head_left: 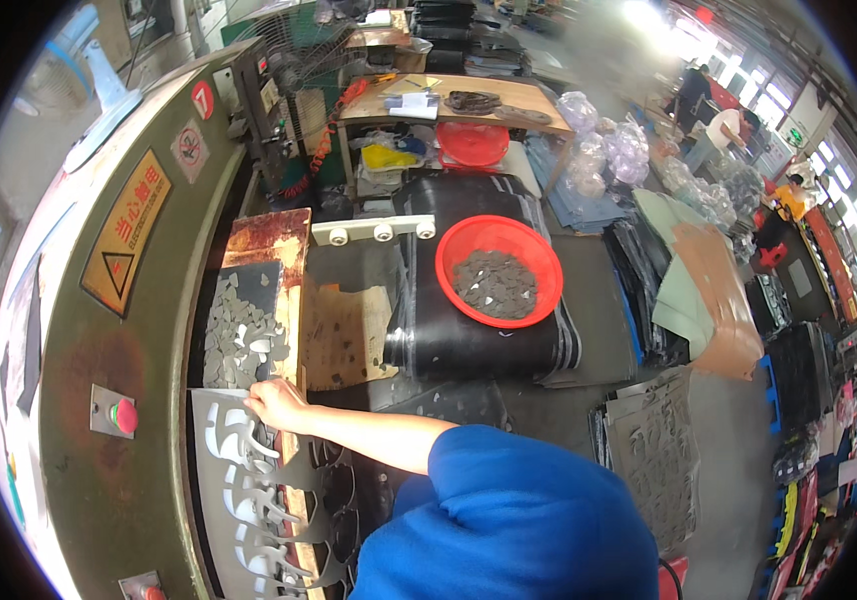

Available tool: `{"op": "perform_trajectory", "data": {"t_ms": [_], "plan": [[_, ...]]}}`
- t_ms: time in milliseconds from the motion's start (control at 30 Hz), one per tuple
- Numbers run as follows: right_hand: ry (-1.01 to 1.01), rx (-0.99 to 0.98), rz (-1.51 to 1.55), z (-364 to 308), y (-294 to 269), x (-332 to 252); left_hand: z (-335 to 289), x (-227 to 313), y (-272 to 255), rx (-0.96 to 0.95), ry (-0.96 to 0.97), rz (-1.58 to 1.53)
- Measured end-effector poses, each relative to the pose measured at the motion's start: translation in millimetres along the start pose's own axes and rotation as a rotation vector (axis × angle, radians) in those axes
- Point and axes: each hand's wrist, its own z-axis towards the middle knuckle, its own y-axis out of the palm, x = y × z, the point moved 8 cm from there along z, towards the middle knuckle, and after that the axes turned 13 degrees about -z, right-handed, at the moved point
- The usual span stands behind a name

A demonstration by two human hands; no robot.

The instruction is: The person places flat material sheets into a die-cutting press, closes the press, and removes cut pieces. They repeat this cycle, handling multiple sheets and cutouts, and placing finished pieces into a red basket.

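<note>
My right hand [277, 406] reaches left across the work, fingers closed on the upper edge of a grey sheet [211, 470] with rows of curved cut-outs. The sheet's cut strips curl up along its right side, partly over a wooden board [292, 290]. Just beyond the hand, many small grey cut pieces [234, 335] lie in a loose heap on a dark plate, some with bright, shiny faces. My left hand is out of sight; the blue sleeve and shirt cover the lower middle.
A green machine body [139, 360] with a red push button [125, 416] runs along the left. A red basin [549, 250] of grey pieces stands on black sheeting [429, 345]. A metal bar [359, 231] juts out beyond the board. Stacked cut sheets [654, 450] lie right; people work farther off.
</note>
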Motion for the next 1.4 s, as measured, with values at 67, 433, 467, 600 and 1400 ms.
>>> {"op": "perform_trajectory", "data": {"t_ms": [67,433,467,600,1400], "plan": [[0.058,-0.013,-0.089,-4,-14,11,-1,-2,5,-0.014,0.018,-0.017],[-0.528,-0.72,0.286,-247,94,-182,-75,-35,-165,0.076,-0.13,0.033],[-0.662,-0.764,0.282,-299,79,-192,-102,-37,-191,0.089,-0.263,0.032],[-0.836,-0.727,0.057,-417,11,-178,-184,22,-227,0.041,-0.099,0.095],[-0.005,-0.98,0.897,-266,-63,-104,-141,31,-201,-0.067,-0.304,0.15]]}}
